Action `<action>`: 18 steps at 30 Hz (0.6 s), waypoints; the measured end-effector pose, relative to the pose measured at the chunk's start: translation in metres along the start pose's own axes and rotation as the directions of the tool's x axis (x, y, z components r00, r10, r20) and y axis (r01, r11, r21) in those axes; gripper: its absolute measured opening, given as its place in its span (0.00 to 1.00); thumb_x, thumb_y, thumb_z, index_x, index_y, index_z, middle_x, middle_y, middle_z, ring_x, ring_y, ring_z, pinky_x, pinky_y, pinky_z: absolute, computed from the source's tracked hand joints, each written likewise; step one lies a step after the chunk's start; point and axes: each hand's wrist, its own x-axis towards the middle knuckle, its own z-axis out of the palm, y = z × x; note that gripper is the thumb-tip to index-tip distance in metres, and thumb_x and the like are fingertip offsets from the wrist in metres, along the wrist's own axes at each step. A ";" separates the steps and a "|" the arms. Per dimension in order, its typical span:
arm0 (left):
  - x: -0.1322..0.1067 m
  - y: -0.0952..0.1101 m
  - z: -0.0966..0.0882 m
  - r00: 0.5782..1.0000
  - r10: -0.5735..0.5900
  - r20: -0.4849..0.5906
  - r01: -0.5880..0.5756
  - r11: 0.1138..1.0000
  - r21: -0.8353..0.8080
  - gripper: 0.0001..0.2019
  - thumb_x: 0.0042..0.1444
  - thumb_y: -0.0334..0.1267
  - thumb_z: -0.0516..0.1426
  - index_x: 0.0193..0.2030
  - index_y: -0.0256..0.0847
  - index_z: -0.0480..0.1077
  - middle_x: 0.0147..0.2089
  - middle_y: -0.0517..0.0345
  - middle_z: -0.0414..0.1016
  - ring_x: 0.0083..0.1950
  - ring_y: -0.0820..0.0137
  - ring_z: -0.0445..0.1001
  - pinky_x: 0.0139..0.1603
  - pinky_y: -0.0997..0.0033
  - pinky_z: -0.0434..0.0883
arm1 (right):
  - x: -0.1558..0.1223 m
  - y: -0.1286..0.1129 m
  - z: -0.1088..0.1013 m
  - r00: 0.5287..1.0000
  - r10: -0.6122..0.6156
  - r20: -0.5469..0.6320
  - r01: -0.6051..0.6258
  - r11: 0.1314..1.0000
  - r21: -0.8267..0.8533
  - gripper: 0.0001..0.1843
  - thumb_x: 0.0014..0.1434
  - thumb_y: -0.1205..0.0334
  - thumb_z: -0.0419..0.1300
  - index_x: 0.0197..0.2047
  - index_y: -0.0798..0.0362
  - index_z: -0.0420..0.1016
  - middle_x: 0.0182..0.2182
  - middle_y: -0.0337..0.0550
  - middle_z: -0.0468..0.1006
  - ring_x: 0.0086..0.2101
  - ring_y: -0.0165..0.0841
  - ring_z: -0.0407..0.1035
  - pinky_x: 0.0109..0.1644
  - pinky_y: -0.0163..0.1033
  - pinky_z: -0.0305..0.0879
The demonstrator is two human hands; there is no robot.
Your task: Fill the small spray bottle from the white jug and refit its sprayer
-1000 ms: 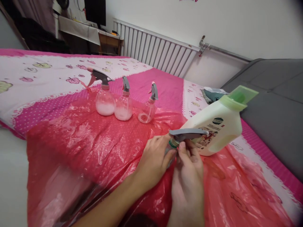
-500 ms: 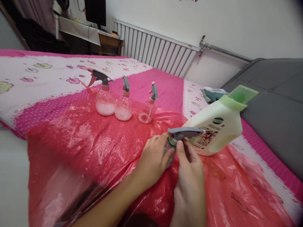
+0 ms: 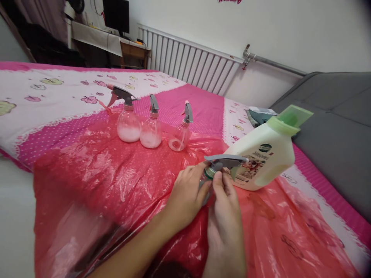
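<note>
A small spray bottle with a grey trigger head and a green ring at its neck is between my hands. My left hand wraps round its body, which is mostly hidden by the fingers. With thumb and fingertips, my right hand grips the neck just under the head, whose nozzle points right. Beyond stand three clear spray bottles with pink collars: a left one and a middle one with whitish contents, and a right one with a little liquid at the bottom.
A large cream jug with a green cap leans close behind the held bottle's nozzle. Crinkled red plastic sheeting covers part of the bed. A grey headboard rises at right; a white radiator lines the wall.
My right hand has shifted slightly left and turned at the bottle's neck, and the green trigger under the head shows more now. My left hand keeps its hold.
</note>
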 end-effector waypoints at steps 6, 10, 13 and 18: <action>0.000 0.003 -0.001 1.000 0.012 0.022 -0.013 0.999 0.042 0.19 0.73 0.38 0.51 0.68 0.43 0.64 0.63 0.48 0.75 0.60 0.54 0.72 0.61 0.49 0.68 | 0.002 0.000 -0.003 0.999 -0.045 -0.017 0.043 0.995 -0.095 0.32 0.52 0.41 0.71 0.54 0.50 0.76 0.58 0.47 0.78 0.59 0.39 0.72 0.65 0.45 0.64; 0.000 0.003 -0.001 1.000 0.008 0.017 -0.008 1.000 0.020 0.20 0.73 0.38 0.51 0.69 0.43 0.63 0.64 0.48 0.75 0.62 0.54 0.71 0.63 0.49 0.67 | 0.003 0.002 -0.001 1.000 0.022 -0.011 -0.022 1.000 -0.001 0.32 0.49 0.42 0.73 0.52 0.48 0.74 0.53 0.43 0.81 0.55 0.37 0.74 0.63 0.44 0.66; 0.000 0.001 -0.001 1.000 0.007 0.007 -0.006 1.000 -0.019 0.20 0.73 0.38 0.51 0.68 0.45 0.64 0.64 0.49 0.75 0.62 0.56 0.71 0.64 0.50 0.66 | 0.004 0.003 0.001 0.998 0.053 0.015 -0.054 0.996 0.071 0.31 0.47 0.43 0.74 0.51 0.47 0.74 0.47 0.40 0.82 0.52 0.36 0.75 0.61 0.44 0.67; 0.000 0.000 -0.002 1.000 -0.005 0.021 0.005 1.000 -0.027 0.19 0.73 0.39 0.51 0.68 0.46 0.64 0.63 0.49 0.75 0.61 0.56 0.71 0.63 0.50 0.66 | 0.006 0.006 -0.001 1.000 0.027 -0.009 -0.027 0.998 0.055 0.29 0.48 0.43 0.74 0.48 0.47 0.75 0.45 0.39 0.82 0.50 0.36 0.76 0.59 0.44 0.69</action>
